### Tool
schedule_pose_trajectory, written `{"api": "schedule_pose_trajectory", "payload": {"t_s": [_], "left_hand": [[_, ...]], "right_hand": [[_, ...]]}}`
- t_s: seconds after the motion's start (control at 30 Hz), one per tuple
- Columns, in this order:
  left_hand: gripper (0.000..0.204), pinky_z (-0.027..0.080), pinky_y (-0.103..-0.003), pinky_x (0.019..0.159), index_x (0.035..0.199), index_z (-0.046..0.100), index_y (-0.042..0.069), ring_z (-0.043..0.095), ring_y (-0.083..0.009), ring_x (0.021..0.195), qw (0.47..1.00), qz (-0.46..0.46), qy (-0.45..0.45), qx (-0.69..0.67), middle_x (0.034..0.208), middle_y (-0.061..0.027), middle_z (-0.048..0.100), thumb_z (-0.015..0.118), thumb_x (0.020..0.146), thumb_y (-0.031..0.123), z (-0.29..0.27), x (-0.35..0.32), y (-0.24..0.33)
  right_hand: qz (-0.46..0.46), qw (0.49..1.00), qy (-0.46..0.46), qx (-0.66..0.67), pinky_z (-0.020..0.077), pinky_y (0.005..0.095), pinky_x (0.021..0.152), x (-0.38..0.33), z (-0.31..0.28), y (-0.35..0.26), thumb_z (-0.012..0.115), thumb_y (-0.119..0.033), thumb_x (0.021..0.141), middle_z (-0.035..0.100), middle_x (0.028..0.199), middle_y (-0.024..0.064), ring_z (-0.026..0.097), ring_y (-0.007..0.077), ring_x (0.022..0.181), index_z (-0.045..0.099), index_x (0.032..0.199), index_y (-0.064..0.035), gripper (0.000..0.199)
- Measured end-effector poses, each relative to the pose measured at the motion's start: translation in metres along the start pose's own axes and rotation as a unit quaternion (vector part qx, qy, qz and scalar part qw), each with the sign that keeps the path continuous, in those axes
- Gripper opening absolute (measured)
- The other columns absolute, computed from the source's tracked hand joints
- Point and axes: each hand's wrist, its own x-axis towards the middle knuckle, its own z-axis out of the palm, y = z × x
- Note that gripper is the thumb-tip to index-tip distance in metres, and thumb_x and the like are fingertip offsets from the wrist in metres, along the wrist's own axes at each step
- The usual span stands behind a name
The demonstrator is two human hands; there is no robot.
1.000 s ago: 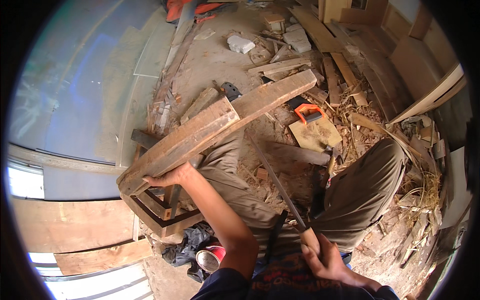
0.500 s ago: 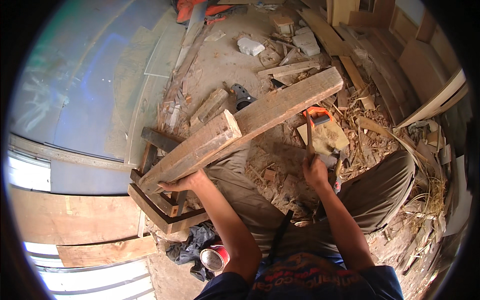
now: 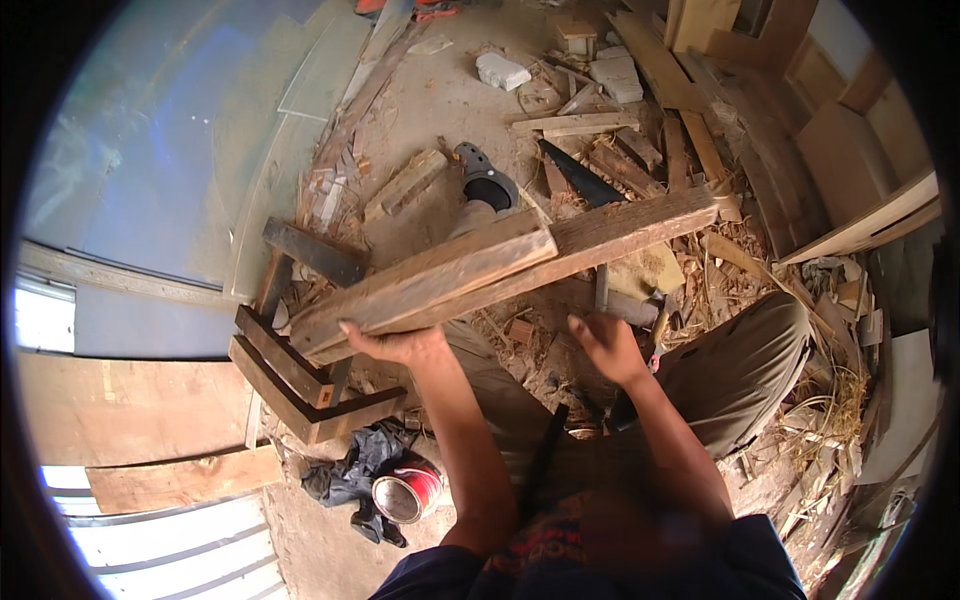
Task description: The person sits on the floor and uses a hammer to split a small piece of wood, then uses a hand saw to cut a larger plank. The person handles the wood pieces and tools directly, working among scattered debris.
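Two rough wooden planks lie stacked across my knees: a short upper plank (image 3: 430, 280) and a longer plank (image 3: 625, 232) under it that runs to the upper right. My left hand (image 3: 395, 345) grips the near left end of the stack from below. My right hand (image 3: 608, 345) hovers just beneath the long plank's middle, fingers loosely apart and holding nothing. A thin dark strip (image 3: 540, 462) rests on my lap between my forearms. My foot in a grey sandal (image 3: 485, 185) sticks out beyond the planks.
A small dark wooden frame (image 3: 300, 375) stands under the planks' left end. A red tin (image 3: 405, 490) sits on a dark cloth (image 3: 345, 470) near my left elbow. A dark saw blade (image 3: 580, 180), offcuts, shavings and boards litter the ground ahead and to the right.
My right hand left the long dark strip on my lap, reached forward past the planks, and now sits under the long plank. My left hand has kept its grip.
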Motion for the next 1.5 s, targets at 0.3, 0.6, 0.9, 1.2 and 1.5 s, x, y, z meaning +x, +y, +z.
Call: {"api": "schedule_pose_trajectory", "payload": {"t_s": [0.3,0.6,0.9,1.2,1.5], "left_hand": [[0.068,0.050,-0.046,0.094,0.138,0.041,0.005,0.054,-0.0259,0.116,0.981,-0.054,-0.120,0.141,0.126,-0.0114,0.051,0.068,0.081,0.031,0.012,-0.045,-0.048],[0.070,0.046,-0.046,0.098,0.135,0.040,0.006,0.050,-0.0264,0.119,0.962,-0.165,-0.162,0.146,0.132,-0.0117,0.044,0.068,0.087,0.047,-0.003,-0.059,-0.058],[0.045,0.053,-0.042,0.084,0.119,0.053,0.006,0.059,-0.0203,0.093,0.985,-0.104,-0.055,0.124,0.104,-0.0073,0.057,0.073,0.089,0.034,-0.023,-0.017,-0.039],[0.059,0.056,-0.048,0.085,0.129,0.045,0.001,0.060,-0.0252,0.096,0.975,-0.116,-0.054,0.183,0.111,-0.0125,0.055,0.076,0.084,0.023,-0.056,-0.002,-0.034],[0.057,0.053,-0.047,0.089,0.128,0.048,0.003,0.057,-0.0250,0.102,0.978,-0.110,-0.050,0.169,0.113,-0.0120,0.054,0.073,0.085,0.031,-0.052,-0.009,-0.024]], "right_hand": [[-0.256,0.955,0.052,-0.144,0.0393,0.0468,0.106,0.040,-0.067,-0.048,0.079,-0.042,0.081,0.045,0.140,0.0257,0.045,0.0419,0.129,0.040,0.141,0.0015,0.084],[-0.187,0.974,-0.005,-0.126,0.0480,0.0495,0.094,0.040,-0.062,0.003,0.082,-0.050,0.074,0.057,0.111,0.0295,0.058,0.0448,0.108,0.046,0.126,0.0037,0.083],[0.269,0.963,0.020,-0.019,0.0513,0.0383,0.086,0.065,-0.074,0.057,0.068,-0.057,0.087,0.067,0.104,0.0284,0.067,0.0307,0.105,0.064,0.111,0.0060,0.068],[0.223,0.956,0.180,-0.058,0.0512,0.0441,0.090,0.084,-0.008,0.144,0.062,-0.073,0.078,0.067,0.104,0.0334,0.066,0.0411,0.106,0.062,0.110,0.0187,0.097],[0.127,0.981,0.146,-0.033,0.0528,0.0456,0.087,0.162,0.082,0.121,0.067,-0.064,0.081,0.066,0.100,0.0336,0.066,0.0426,0.100,0.053,0.120,0.0145,0.089]]}}
